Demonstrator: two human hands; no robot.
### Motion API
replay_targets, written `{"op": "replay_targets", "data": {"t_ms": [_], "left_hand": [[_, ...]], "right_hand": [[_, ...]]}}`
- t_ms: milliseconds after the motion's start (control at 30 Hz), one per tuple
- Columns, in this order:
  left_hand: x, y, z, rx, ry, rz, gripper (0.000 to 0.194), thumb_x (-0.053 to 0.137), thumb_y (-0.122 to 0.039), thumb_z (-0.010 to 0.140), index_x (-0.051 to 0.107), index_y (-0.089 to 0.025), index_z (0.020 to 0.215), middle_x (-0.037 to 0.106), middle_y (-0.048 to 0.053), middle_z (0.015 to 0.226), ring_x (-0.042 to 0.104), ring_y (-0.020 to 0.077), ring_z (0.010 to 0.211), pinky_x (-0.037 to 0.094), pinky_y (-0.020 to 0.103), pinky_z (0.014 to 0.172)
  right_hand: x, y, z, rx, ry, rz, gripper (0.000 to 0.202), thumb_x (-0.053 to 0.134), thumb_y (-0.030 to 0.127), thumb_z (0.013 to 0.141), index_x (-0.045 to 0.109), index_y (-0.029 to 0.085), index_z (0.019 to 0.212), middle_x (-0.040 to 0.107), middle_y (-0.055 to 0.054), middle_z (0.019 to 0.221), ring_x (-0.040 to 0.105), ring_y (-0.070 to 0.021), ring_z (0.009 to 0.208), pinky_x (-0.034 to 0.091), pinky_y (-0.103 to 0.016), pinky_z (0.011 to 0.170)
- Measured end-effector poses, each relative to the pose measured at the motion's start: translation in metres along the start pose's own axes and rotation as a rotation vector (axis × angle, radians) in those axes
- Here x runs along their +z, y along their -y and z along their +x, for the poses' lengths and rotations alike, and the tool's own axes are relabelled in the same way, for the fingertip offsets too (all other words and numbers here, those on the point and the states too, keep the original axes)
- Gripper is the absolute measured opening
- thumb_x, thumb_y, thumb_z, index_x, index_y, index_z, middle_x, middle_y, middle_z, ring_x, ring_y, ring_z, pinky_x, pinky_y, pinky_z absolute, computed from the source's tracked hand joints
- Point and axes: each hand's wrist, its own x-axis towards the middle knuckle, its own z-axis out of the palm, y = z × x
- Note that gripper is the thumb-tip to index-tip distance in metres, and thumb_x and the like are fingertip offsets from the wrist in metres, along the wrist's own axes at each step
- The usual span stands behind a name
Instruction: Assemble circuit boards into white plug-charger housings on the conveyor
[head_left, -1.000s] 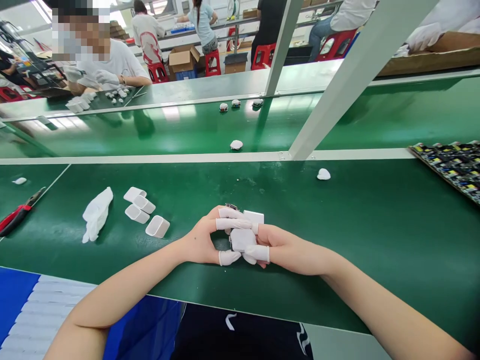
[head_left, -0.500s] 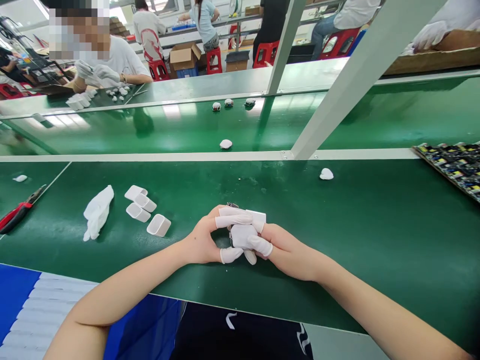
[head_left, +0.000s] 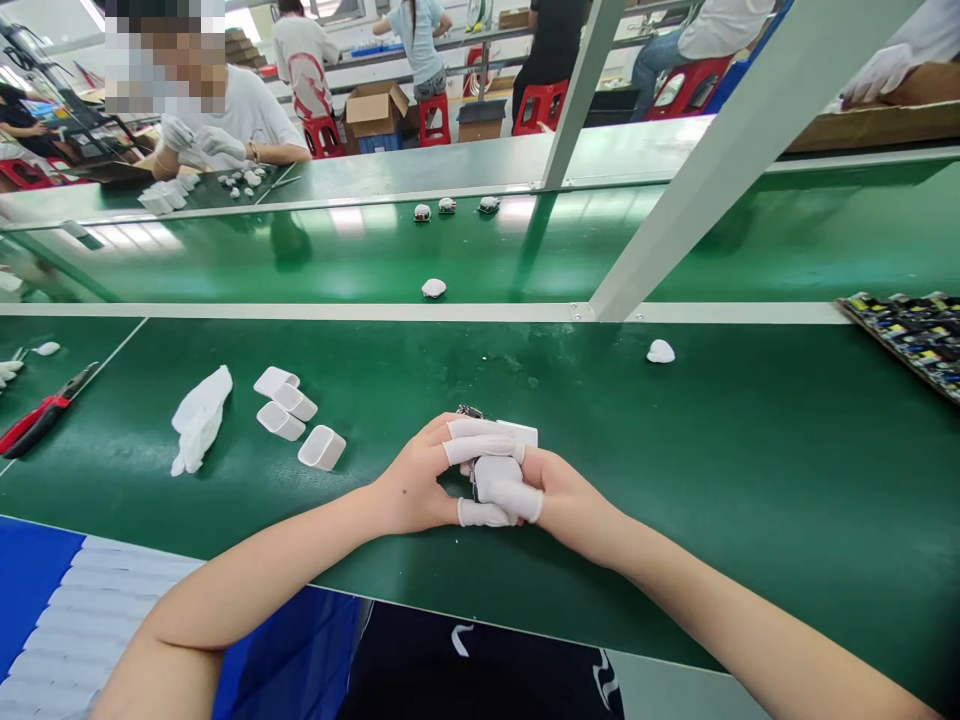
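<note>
Thumb and fingers of the left hand (head_left: pixel 420 482), in white covers (head_left: pixel 480 448), were closed round a small white block (head_left: pixel 495 470), with the right hand (head_left: pixel 561 497) gripping its other side. A second white piece (head_left: pixel 528 435) showed just beyond the left fingers; four hollow white shells (head_left: pixel 322 448) lay left of that hand, red-black pliers (head_left: pixel 46 414) farther left

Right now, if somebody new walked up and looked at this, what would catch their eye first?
Probably the left hand and right hand, meeting in the middle of the green bench around a small white piece, with white covers on several fingertips. Next, likely the red-and-black pliers at the left edge and the dense stack of circuit boards at the right edge.
</note>
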Motion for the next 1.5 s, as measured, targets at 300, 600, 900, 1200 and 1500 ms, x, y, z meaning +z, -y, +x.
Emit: {"op": "replay_targets", "data": {"t_ms": [300,600,900,1200,1500], "left_hand": [[0.001,0.003,-0.002,0.001,0.018,0.094,0.063,0.075,-0.044,0.072,0.053,-0.028,0.128,0.067,0.009,0.113,0.061,0.0248,0.105,0.05,0.041,0.091],[0.002,0.013,-0.001,-0.282,0.271,0.398,0.069,0.065,-0.029,0.08,0.035,-0.022,0.142,0.05,0.013,0.138,0.045,0.031,0.126,0.041,0.05,0.102],[0.016,0.019,0.009,-0.299,0.202,0.504,0.047,0.069,-0.038,0.074,0.057,-0.021,0.116,0.062,0.01,0.12,0.05,0.031,0.115,0.036,0.052,0.099],[0.001,-0.008,0.007,-0.353,0.058,0.334,0.046,0.063,-0.027,0.068,0.051,-0.022,0.112,0.064,0.006,0.107,0.056,0.025,0.108,0.03,0.051,0.108],[-0.001,-0.013,0.0,-0.199,0.193,0.568,0.046,0.055,-0.031,0.071,0.057,-0.018,0.116,0.066,0.007,0.108,0.056,0.0265,0.105,0.017,0.056,0.112]], "right_hand": [[0.001,0.0,0.003,0.058,-0.01,-0.081,0.025,0.066,0.036,0.075,0.058,0.016,0.086,0.048,0.002,0.071,0.039,-0.0103,0.061,0.033,-0.024,0.055],[-0.022,0.025,-0.002,-0.097,-0.43,0.012,0.028,0.057,0.029,0.079,0.055,0.022,0.106,0.042,0.004,0.064,0.033,-0.01,0.053,0.026,-0.024,0.05],[-0.024,0.021,0.001,-0.094,-0.271,0.18,0.019,0.061,0.026,0.08,0.062,0.018,0.098,0.04,0.005,0.057,0.034,-0.0102,0.052,0.032,-0.027,0.053],[-0.025,0.023,-0.003,-0.205,-0.339,0.178,0.021,0.068,0.032,0.074,0.07,0.022,0.092,0.061,-0.007,0.117,0.057,-0.0229,0.1,0.049,-0.037,0.086],[-0.019,0.021,-0.007,-0.17,-0.364,-0.123,0.037,0.069,0.042,0.077,0.056,0.024,0.107,0.066,-0.004,0.088,0.059,-0.0175,0.071,0.053,-0.036,0.074]]}}
